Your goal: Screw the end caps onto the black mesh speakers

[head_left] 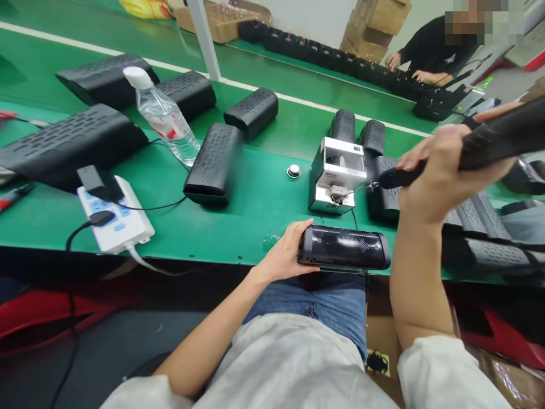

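your left hand (286,254) holds the long black casing (346,248) by its end, at the near edge of the green surface (264,190), glossy face up. your right hand (445,162) is closed around a black handheld tool (500,139), its tip beside the silver dispenser-like box (344,166) and off the casing. so the work on this piece looks unfinished, i'd judge; whether any fastening is in, you can't tell from here. slotted black casings (215,156) lie on both sides; their finish state is unclear too.

a small round metal piece (293,170) sits left of the box. farther left are a capped water bottle (168,122) and a white power strip (117,218) with plugs in it. across the room, a co-worker (438,57) reaches toward a row of dark units (310,48), with cardboard boxes (381,23) behind.
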Tool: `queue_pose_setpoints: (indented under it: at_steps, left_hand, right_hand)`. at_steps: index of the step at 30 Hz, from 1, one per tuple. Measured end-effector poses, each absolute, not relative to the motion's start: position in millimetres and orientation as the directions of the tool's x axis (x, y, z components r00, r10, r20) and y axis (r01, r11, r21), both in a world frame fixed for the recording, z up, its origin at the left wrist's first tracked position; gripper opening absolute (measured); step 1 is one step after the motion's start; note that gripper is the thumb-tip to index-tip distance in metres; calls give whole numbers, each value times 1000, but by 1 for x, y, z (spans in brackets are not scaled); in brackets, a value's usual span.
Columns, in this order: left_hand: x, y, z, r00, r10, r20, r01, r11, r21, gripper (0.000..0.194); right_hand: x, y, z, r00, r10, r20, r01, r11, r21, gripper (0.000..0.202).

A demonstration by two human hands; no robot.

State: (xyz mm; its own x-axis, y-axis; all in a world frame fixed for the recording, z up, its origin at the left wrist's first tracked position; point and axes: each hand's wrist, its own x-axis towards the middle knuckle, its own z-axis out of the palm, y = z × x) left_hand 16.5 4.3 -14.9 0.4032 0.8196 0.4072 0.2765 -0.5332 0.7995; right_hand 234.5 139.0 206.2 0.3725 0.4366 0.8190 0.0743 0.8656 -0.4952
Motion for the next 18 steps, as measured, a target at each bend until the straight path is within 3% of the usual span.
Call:
queue_pose_setpoints:
  at_steps: [4, 8, 15, 18]
  left_hand:
    - [17, 3, -14, 401, 829, 391, 271, -515, 813, 132]
    - [17, 3, -12, 398, 833, 384, 267, -505, 821, 132]
    - [16, 3, -11, 403, 834, 377, 280, -504, 817, 131]
    - [15, 3, -10, 407, 829, 382, 282, -512, 811, 129]
  right_hand:
    - [226, 166, 193, 248, 496, 832, 83, 845, -529, 31]
    - [231, 167, 190, 196, 603, 774, 138, 764, -630, 36]
    - [223, 147, 189, 197, 759, 620, 173, 596, -784, 39]
    - [233, 132, 196, 202, 740, 641, 149, 624, -767, 36]
